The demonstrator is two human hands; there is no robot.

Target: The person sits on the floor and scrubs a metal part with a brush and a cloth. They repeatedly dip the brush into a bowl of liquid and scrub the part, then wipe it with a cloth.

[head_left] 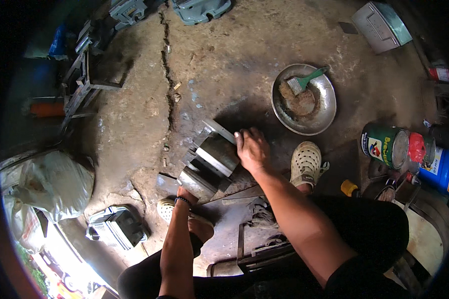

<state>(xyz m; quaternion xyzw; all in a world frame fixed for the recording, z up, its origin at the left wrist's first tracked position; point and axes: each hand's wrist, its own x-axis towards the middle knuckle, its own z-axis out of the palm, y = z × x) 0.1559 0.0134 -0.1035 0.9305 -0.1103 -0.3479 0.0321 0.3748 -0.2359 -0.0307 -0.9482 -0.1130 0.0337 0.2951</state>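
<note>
A heavy machined steel part (209, 158) with rounded blocks, slots and a flat end plate lies tilted on the floor between my feet. My right hand (254, 149) grips the plate at its far right end, with the thumb over the edge and the fingers curled on the far side. At the near left end, my left hand (185, 193) is against the part. Its fingers are hidden behind the metal. Beyond my right hand, a round metal basin (329, 107) holds brown grit and a paintbrush (309, 79) with a green handle.
Plastic bags (60, 184) and a grey metal piece (117, 226) lie left. Behind them stands a metal frame (82, 89). A dark green can (384, 144) and a blue container (439, 169) stand right, and a metal box (381, 27) far right. My right shoe (306, 162) is beside the basin.
</note>
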